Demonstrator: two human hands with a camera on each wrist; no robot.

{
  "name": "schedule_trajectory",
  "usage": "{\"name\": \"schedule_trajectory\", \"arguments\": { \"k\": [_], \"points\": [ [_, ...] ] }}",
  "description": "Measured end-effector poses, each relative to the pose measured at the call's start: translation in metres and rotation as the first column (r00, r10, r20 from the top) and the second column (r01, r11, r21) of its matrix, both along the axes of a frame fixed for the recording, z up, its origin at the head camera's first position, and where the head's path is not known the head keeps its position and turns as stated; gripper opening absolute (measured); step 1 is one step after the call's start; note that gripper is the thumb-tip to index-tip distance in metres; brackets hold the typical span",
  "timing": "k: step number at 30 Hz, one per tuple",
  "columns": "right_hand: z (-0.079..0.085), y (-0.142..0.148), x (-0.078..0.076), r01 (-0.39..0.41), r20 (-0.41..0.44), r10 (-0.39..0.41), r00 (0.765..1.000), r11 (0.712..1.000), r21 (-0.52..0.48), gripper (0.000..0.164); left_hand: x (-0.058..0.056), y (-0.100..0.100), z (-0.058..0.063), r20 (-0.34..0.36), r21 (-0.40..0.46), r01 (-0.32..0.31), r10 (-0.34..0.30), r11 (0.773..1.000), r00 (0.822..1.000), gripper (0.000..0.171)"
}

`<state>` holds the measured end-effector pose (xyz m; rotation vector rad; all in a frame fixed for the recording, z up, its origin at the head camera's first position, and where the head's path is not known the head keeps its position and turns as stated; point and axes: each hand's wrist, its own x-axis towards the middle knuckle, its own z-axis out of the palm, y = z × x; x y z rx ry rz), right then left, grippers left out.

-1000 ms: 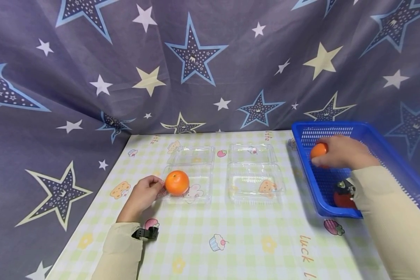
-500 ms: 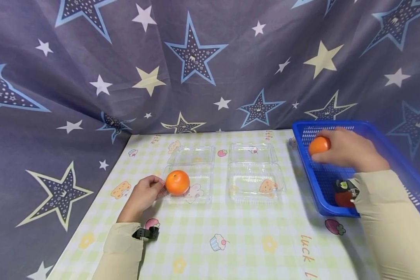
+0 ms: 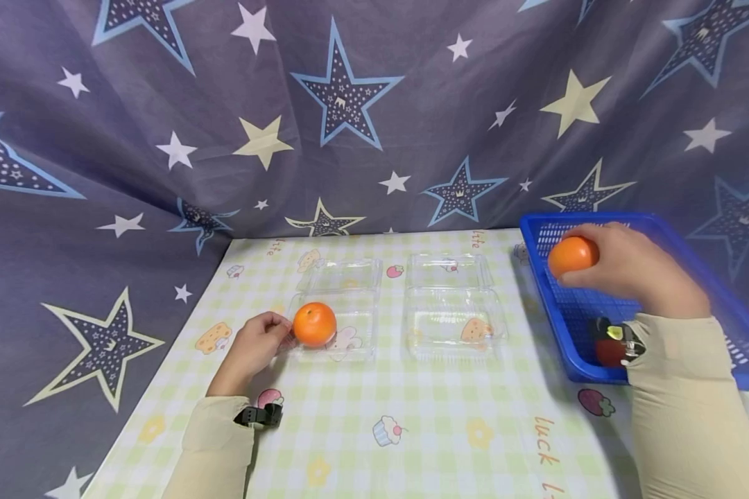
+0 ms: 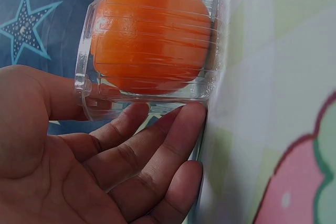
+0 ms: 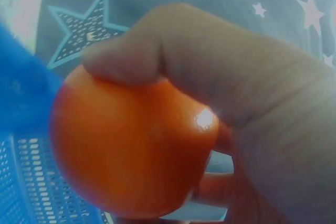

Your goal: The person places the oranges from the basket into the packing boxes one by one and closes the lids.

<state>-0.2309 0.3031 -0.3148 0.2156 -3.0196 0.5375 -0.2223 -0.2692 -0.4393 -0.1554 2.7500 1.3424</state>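
Left hand [image 3: 259, 344]: we're pinching the side edge of an open clear clamshell [image 3: 365, 315]
Boxed orange [image 3: 315, 324]: sitting in that clamshell's base, just right of our left hand
Right hand [image 3: 630, 267]: we've got it wrapped round a second orange [image 3: 572, 256], over the blue plastic basket [image 3: 548, 305]
Other clamshell [image 3: 440, 312]: open on the worktop [image 3: 437, 457], between our hands

held orange [image 3: 572, 256]: partly covered | red item [image 3: 609, 354]: kind unclear | basket [image 3: 555, 324]: cut off right

Dk purple-grey curtain [image 3: 421, 128] w/ blue-edged, white & cream stars [image 3: 345, 93] behind pale grn/wht check tblcloth [image 3: 437, 395]
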Motion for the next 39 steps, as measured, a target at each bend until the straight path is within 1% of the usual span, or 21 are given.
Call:
{"name": "schedule_trajectory", "arguments": {
  "k": [4,8,11,16,18,23,27,33,37,39],
  "points": [
    [0.002,-0.004,0.005,0.003,-0.046,-0.004,0.999,1.0,-0.024,0.062,0.001,0.001,0.001,-0.014,-0.021,0.004,-0.005,1.0,1.0,0.027],
    [0.003,-0.008,0.012,0.0,-0.05,-0.003,0.999,0.998,-0.068,0.062,0.002,0.002,0.003,-0.027,-0.033,0.01,-0.011,0.999,1.0,0.027],
    [0.003,-0.012,0.017,0.012,-0.056,-0.017,0.998,0.996,-0.089,0.068,0.004,0.003,0.003,-0.03,-0.034,0.02,-0.021,0.999,0.999,0.027],
    [0.007,-0.021,0.025,0.015,-0.108,-0.026,0.994,0.995,-0.098,0.08,0.004,0.004,0.002,-0.027,-0.046,0.013,-0.014,0.999,1.0,0.027],
    [0.009,-0.026,0.027,0.013,-0.121,-0.026,0.992,0.994,-0.104,0.083,0.004,0.003,0.002,-0.015,-0.047,0.01,-0.011,0.999,1.0,0.028],
    [0.011,-0.036,0.031,0.021,-0.118,-0.037,0.992,0.99,-0.14,0.088,0.001,0.0,0.001,-0.001,-0.031,0.006,-0.006,1.0,1.0,0.027],
    [0.011,-0.044,0.032,0.001,-0.129,-0.022,0.991,0.988,-0.158,0.087,0.002,-0.001,0.0,-0.002,-0.014,0.008,-0.008,1.0,1.0,0.028],
    [0.014,-0.058,0.035,-0.036,-0.144,0.011,0.99,0.984,-0.175,0.085,0.004,-0.002,0.002,-0.024,-0.025,0.005,-0.006,1.0,1.0,0.029],
    [0.012,-0.067,0.037,-0.057,-0.173,0.024,0.985,0.98,-0.19,0.085,0.004,0.0,0.002,-0.021,-0.022,0.005,-0.006,1.0,1.0,0.028],
    [0.011,-0.072,0.037,-0.069,-0.192,0.032,0.981,0.979,-0.192,0.084,0.003,0.001,0.0,-0.019,-0.018,0.009,-0.01,1.0,1.0,0.027]
  ]
}}
